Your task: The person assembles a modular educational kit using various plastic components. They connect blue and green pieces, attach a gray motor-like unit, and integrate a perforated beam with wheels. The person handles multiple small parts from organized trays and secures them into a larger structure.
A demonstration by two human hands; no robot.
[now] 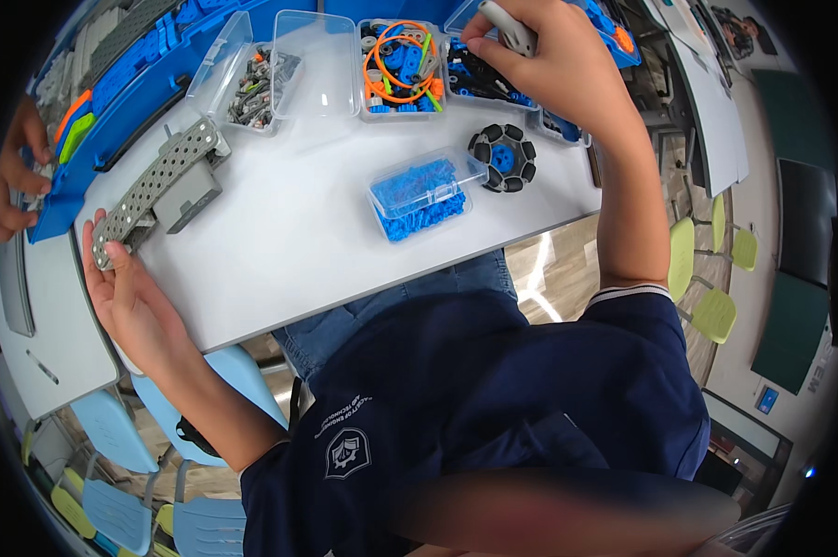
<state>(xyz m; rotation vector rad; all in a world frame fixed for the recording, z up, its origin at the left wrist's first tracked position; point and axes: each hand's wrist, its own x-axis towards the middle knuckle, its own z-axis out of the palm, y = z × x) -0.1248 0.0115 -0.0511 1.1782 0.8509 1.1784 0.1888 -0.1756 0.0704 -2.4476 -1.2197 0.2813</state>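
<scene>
My left hand (145, 311) is closed on the near end of a grey perforated beam assembly (163, 172). A grey block-shaped part (191, 202) hangs along its side, and the far end rises near a box of small parts. At the top right my right hand (567, 70) grips a light grey rounded handle-like piece (510, 28), whose kind I cannot make out. This hand is above a clear box of black parts (479, 79). Below it on the table lies a black roller wheel (502, 158) with a blue hub.
A clear box of small blue pieces (423, 200) has its lid resting askew on top. Open boxes hold grey pieces (252, 97) and mixed parts with an orange ring (400, 70). Behind them runs a blue bin (131, 111); another person's hand (19, 172) is at its left end.
</scene>
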